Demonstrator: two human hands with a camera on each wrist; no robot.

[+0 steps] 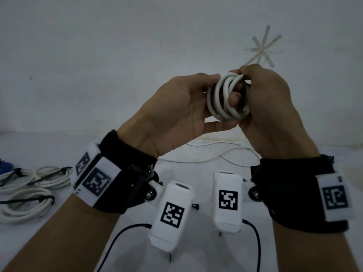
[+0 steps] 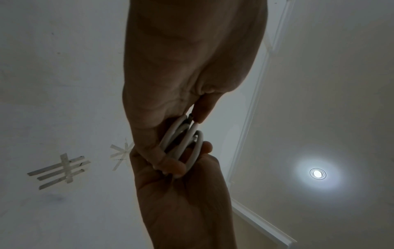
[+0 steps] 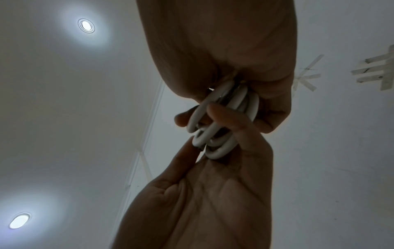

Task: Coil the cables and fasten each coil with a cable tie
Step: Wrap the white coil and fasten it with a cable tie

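white cable coil (image 1: 227,97) | left hand (image 1: 176,112) pinching | right hand (image 1: 267,107) gripping

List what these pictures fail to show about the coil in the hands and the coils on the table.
- Held coil: a tie on it cannot be made out; the right hand and left hand cover parts in every view.
- Its cable ends: hidden under the fingers.
- Tied coils: cut off by the head view's left edge, so their count is unsure.
- Loose cable: its ends are hidden behind the wrists.

dim, grainy throughout; glare haloes round recessed round ceiling lights (image 3: 86,25); backlit, shadowed skin; edges bowed by wide-angle distortion.
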